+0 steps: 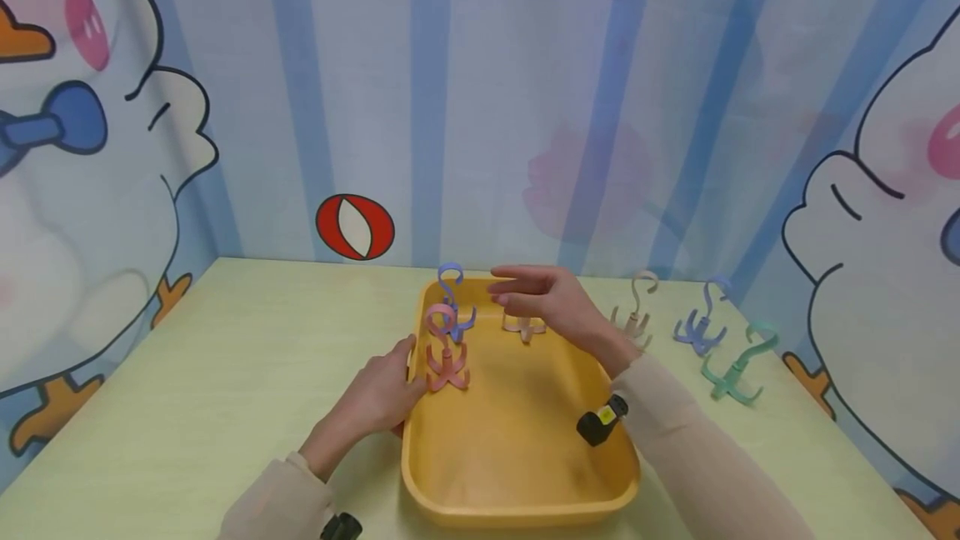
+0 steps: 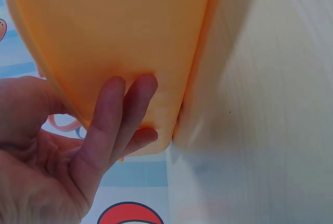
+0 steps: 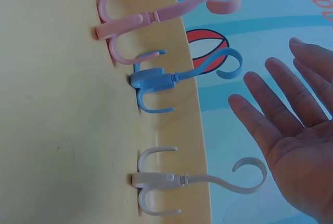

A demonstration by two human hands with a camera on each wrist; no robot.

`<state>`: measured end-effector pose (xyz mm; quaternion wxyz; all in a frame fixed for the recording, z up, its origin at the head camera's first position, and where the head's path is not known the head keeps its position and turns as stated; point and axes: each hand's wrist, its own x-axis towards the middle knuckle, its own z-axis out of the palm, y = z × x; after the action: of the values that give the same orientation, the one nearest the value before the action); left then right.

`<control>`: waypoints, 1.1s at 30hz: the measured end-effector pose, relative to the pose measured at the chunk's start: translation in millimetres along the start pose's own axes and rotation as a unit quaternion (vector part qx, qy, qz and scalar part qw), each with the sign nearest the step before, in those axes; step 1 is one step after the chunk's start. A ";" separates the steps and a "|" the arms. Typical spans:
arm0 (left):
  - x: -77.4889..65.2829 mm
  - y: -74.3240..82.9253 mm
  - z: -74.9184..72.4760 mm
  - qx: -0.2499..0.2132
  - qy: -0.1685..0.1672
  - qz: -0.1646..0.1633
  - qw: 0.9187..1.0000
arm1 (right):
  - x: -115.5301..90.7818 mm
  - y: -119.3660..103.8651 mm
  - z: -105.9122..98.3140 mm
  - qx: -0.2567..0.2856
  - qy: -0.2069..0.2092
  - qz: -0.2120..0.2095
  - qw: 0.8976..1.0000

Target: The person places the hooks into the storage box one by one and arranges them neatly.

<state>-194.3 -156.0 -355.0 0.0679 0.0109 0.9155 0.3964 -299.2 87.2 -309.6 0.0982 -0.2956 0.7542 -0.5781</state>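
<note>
My left hand (image 1: 382,388) holds the left wall of a yellow tray (image 1: 517,515); in the left wrist view its fingers (image 2: 106,109) lie on the outer wall and the thumb goes over the rim. Inside the tray stand a pink multi-prong hook (image 1: 447,369), a blue hook (image 3: 153,81) and a beige hook (image 3: 158,180), the beige one partly hidden by my right hand in the head view. Above the tray's far end is my right hand (image 1: 558,302), fingers extended. The right wrist view shows its palm with nothing in it, apart from the hooks.
Right of the tray, on the pale table (image 1: 300,315), stand another beige hook (image 1: 633,323), a purple-blue hook (image 1: 699,333) and a green hook (image 1: 731,380). A striped cloth backdrop (image 1: 487,107) with duck pictures rises behind the table and at both sides.
</note>
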 end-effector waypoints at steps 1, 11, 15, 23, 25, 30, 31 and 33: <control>0.1 0.1 0.2 0.000 0.000 0.000 1.000 | -1.0 0.3 -1.5 -0.001 0.001 0.000 1.000; -0.6 0.7 0.4 0.000 0.001 0.001 1.000 | -10.6 4.4 -16.7 -0.005 0.016 0.007 1.000; -1.0 0.8 0.0 -0.001 0.001 0.001 1.000 | -15.1 4.9 -21.7 0.006 0.022 0.006 1.000; 0.5 -0.6 0.3 0.010 0.005 0.006 1.000 | -22.9 6.0 -30.9 0.013 0.034 0.003 0.999; 0.8 -0.5 0.2 0.012 0.005 0.005 1.000 | -24.5 6.3 -33.3 0.013 0.038 0.005 0.999; 1.1 0.4 0.1 0.012 0.002 -0.001 1.000 | -28.4 6.8 -38.9 0.017 0.043 0.002 0.999; 1.1 0.6 0.2 0.012 0.001 -0.003 1.000 | -29.2 6.4 -39.8 0.018 0.043 0.000 0.999; 1.3 0.8 0.0 0.008 -0.001 -0.009 1.000 | -30.8 6.3 -41.9 0.021 0.043 -0.003 0.999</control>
<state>-195.6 -155.4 -354.6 0.0725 0.0038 0.9186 0.3885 -297.0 139.5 -308.3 0.0699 -0.2702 0.7443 -0.6067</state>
